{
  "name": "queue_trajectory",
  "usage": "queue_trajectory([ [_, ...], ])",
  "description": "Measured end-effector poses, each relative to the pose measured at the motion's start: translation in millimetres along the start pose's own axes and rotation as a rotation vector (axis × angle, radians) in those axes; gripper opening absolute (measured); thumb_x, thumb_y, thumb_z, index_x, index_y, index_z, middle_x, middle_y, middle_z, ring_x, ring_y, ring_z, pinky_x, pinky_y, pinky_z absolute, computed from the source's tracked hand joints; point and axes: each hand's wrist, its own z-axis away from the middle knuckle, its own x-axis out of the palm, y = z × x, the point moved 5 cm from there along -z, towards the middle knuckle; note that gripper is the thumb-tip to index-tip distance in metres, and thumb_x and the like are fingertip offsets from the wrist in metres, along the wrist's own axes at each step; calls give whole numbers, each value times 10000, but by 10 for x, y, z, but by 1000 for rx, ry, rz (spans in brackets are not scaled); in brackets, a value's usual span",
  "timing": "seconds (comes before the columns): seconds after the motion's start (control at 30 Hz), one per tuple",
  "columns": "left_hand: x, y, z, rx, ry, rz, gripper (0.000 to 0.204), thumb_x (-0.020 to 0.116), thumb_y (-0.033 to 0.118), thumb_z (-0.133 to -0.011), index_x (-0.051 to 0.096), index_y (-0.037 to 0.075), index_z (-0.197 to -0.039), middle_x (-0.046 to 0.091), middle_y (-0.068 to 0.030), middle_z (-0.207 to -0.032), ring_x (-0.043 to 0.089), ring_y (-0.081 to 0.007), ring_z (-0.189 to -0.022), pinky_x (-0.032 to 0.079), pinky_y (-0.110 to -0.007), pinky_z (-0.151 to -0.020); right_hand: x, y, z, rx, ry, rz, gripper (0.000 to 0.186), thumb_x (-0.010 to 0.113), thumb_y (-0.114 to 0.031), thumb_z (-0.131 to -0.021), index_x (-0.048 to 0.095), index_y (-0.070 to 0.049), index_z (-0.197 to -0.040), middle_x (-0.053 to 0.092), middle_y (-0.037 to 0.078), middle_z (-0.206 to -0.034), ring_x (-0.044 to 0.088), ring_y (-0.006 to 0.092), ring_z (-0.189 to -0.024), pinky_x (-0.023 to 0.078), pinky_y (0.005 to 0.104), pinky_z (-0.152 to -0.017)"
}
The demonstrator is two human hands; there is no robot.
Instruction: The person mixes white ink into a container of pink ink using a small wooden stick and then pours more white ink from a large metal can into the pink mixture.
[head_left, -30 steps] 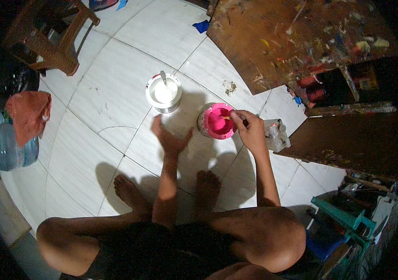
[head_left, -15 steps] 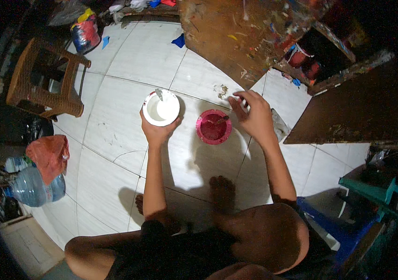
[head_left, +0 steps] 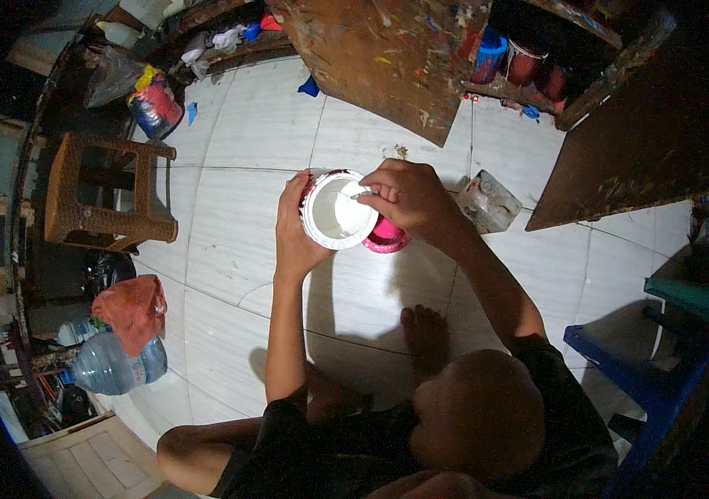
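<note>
My left hand (head_left: 292,231) is wrapped round the left side of a white paint tub (head_left: 311,229), holding it off the floor, tilted so its opening shows. Inside is pale white paint; red smears mark the outer rim. At the tub's right rim, the closed fingers of my right hand (head_left: 397,193) pinch a thin grey tool (head_left: 363,196) that reaches into the tub. Its lower end is hard to make out. A pink tub (head_left: 387,239) stands on the floor below, mostly hidden behind the white tub and my right hand.
On the white tile floor (head_left: 238,216) are a brown woven-pattern stool (head_left: 113,141), a large water bottle (head_left: 125,366) under a red cloth (head_left: 131,312), and a clear crumpled package (head_left: 487,202). Brown cabinet doors (head_left: 396,66) stand open ahead. A blue stool (head_left: 662,366) is at right.
My right hand has moved left from above the pink tub and taken hold of the grey tool. The white tub has shifted right, partly covering the pink tub. The whole view has shifted.
</note>
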Motion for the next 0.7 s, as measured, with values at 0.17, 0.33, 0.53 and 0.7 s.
queue_trajectory([
  [0.17, -13, 126, -132, 192, 32, -1, 1142, 1015, 264, -523, 420, 23, -1468, 488, -209, -1514, 507, -399, -1379, 448, -479, -1137, 83, 8, 107, -244, 167, -97, 255, 827, -127, -842, 752, -29, -1065, 700, 113, -922, 697, 218, -780, 572, 332, -730],
  [0.33, -47, 189, -217, 269, 40, -41, 1065, 991, 226, -577, 429, 26, -1459, 502, -220, -1503, 491, -422, -1390, 412, -510, -1165, -83, -196, 335, -477, 354, 218, 232, 801, -64, -851, 743, -44, -1075, 727, 113, -976, 730, 233, -845, 591, 349, -722],
  [0.53, -38, 311, -264, 344, 16, -99, 1018, 968, 204, -595, 448, 25, -1452, 506, -226, -1497, 482, -439, -1393, 358, -577, -1192, 0, 49, 538, -241, 460, 101, 210, 759, -95, -881, 719, -44, -1081, 742, 93, -970, 734, 272, -813, 602, 394, -721],
  [0.7, 57, 368, -224, 372, -16, -166, 1013, 948, 173, -588, 461, 49, -1468, 473, -215, -1530, 446, -426, -1425, 324, -617, -1201, 173, 376, 645, 113, 523, -225, 149, 711, -97, -949, 738, -20, -1075, 773, 107, -850, 759, 183, -730, 599, 327, -671],
])
